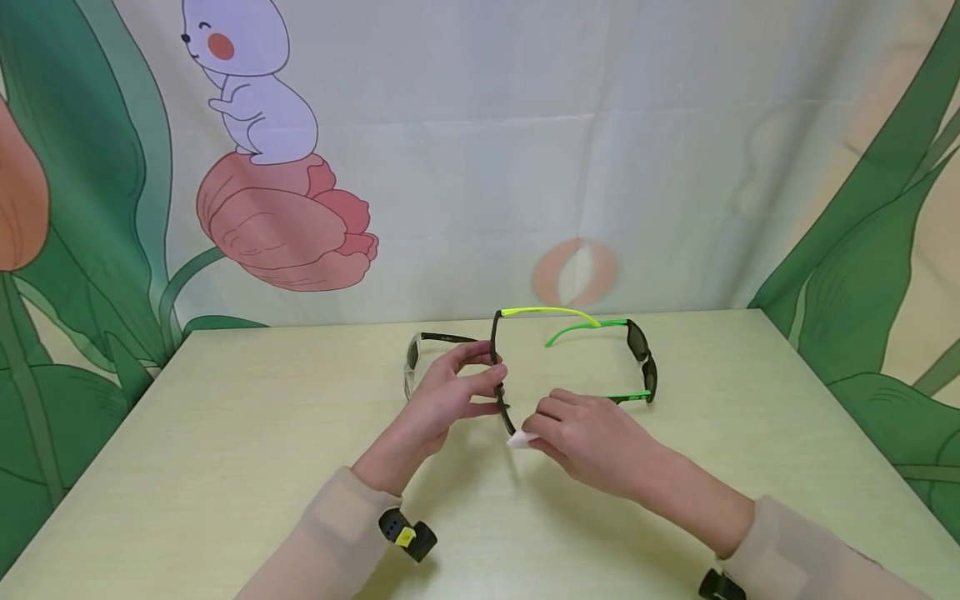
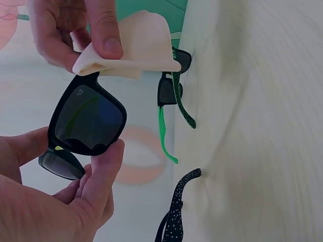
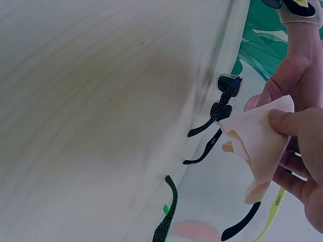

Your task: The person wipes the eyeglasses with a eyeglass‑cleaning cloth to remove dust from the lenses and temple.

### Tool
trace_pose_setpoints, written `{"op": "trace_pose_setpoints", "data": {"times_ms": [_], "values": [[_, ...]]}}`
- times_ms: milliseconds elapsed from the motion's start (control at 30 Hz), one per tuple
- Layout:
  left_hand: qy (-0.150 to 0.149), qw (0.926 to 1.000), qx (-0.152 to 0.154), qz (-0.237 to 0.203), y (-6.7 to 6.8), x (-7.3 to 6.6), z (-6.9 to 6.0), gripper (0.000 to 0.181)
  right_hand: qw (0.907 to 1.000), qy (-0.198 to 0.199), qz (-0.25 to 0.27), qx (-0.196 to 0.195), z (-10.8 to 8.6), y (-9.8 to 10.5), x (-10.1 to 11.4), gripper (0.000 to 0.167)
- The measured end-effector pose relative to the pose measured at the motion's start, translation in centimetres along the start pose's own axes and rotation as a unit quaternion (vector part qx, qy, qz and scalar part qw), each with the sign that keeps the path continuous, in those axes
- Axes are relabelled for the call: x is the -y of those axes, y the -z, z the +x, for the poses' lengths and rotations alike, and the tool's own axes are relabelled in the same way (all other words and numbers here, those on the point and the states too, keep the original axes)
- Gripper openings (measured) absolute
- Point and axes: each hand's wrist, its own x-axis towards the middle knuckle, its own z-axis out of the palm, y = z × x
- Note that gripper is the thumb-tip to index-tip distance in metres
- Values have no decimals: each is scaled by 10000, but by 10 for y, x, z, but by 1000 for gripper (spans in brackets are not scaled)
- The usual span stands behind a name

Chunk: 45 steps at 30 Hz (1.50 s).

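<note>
My left hand (image 1: 442,396) grips black-framed sunglasses (image 1: 495,358) with a yellow-green temple, its thumb and fingers around the middle of the frame. In the left wrist view the dark lenses (image 2: 91,118) face the camera, and the left fingers (image 2: 103,169) touch the lower rim. My right hand (image 1: 600,442) pinches a pale cloth (image 1: 522,438) against the near end of the sunglasses. The cloth (image 3: 262,141) hangs folded between thumb and fingers in the right wrist view, covering part of the frame and a hinge.
Green-armed sunglasses (image 1: 650,367) rest on the table (image 1: 262,433) behind the right hand. Clear-framed sunglasses (image 1: 411,367) with dark arms stand behind the left hand. A printed curtain (image 1: 450,167) hangs at the table's far edge.
</note>
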Motion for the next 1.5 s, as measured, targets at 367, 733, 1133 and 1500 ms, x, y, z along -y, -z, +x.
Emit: {"op": "trace_pose_setpoints", "data": {"times_ms": [367, 733, 1133, 1500], "values": [[89, 9999, -46, 14, 4, -1, 2, 48, 9994, -286, 194, 45, -11, 6, -8, 13], [124, 9999, 32, 15, 11, -4, 3, 46, 9986, -480, 183, -111, -18, 12, -17, 13], [155, 9998, 82, -38, 18, -7, 1, 47, 9976, -574, 346, -149, -32, 17, -32, 18], [300, 9994, 121, -150, 22, -7, 2, 52, 9968, -531, 481, -350, -35, 17, -36, 23]]}}
